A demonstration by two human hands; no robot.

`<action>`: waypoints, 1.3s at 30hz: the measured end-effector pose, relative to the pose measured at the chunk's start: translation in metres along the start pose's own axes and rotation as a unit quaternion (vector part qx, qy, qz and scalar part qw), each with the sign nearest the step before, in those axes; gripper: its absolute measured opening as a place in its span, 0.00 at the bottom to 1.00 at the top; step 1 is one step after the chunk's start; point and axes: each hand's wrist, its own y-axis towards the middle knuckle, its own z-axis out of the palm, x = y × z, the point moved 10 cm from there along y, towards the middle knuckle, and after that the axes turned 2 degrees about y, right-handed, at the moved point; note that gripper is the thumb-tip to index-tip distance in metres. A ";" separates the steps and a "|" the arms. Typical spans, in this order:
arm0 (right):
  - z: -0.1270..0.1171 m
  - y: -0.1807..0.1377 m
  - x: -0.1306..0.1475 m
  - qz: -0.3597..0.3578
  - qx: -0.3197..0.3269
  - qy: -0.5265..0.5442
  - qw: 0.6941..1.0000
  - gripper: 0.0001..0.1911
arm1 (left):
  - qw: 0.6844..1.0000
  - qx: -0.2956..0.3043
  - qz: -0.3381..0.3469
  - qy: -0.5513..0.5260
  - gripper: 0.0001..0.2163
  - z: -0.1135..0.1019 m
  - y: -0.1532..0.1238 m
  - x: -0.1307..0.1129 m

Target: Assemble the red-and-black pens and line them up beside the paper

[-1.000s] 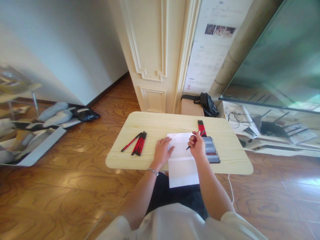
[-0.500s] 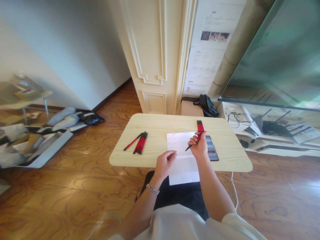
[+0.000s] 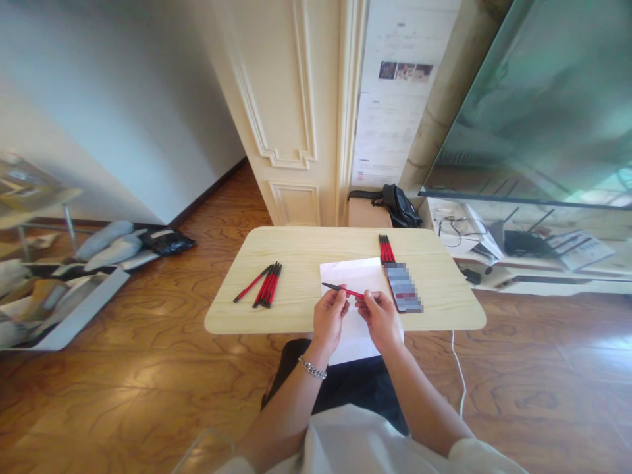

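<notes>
A red and black pen (image 3: 353, 291) is held level between my two hands, above a white sheet of paper (image 3: 348, 271). My left hand (image 3: 330, 316) pinches it near its dark, pointed end. My right hand (image 3: 380, 317) grips the other end, partly covering it. The paper hangs over the table's near edge toward my lap. To the left lies a group of several red and black pens (image 3: 269, 286), one of them slanted apart. Another row of pens (image 3: 386, 249) lies at the back right, just above a phone (image 3: 402, 288) whose screen is blurred out.
The light wood table (image 3: 306, 243) has rounded corners. Beyond it are a cream panelled door (image 3: 291, 151) and a black bag (image 3: 399, 205) on a box. A white cable (image 3: 463, 375) hangs at the right. Bags and a filled carton (image 3: 83, 306) stand on the floor at left.
My right hand has brought the pen down and left from near the phone, turning it level. My left hand has come in and taken hold of its pointed end. The view has shifted slightly.
</notes>
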 end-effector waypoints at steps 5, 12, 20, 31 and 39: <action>-0.012 -0.002 0.019 -0.063 0.069 -0.304 0.948 0.14 | 0.977 0.009 0.034 0.210 0.14 0.008 0.005 -0.008; -0.021 0.015 0.055 -0.113 0.097 -0.424 0.893 0.12 | 0.952 0.075 0.053 0.291 0.15 0.049 0.012 -0.004; -0.096 0.162 0.107 -0.077 -0.037 -0.499 0.862 0.18 | 0.900 -0.035 0.123 0.417 0.16 -0.025 0.032 -0.032; -0.115 0.259 0.092 -0.014 -0.073 -0.652 0.754 0.10 | 0.839 -0.102 0.135 0.518 0.17 -0.075 0.046 -0.039; -0.109 0.255 0.084 -0.025 -0.067 -0.684 0.726 0.13 | 0.844 -0.092 0.123 0.514 0.17 -0.075 0.047 -0.037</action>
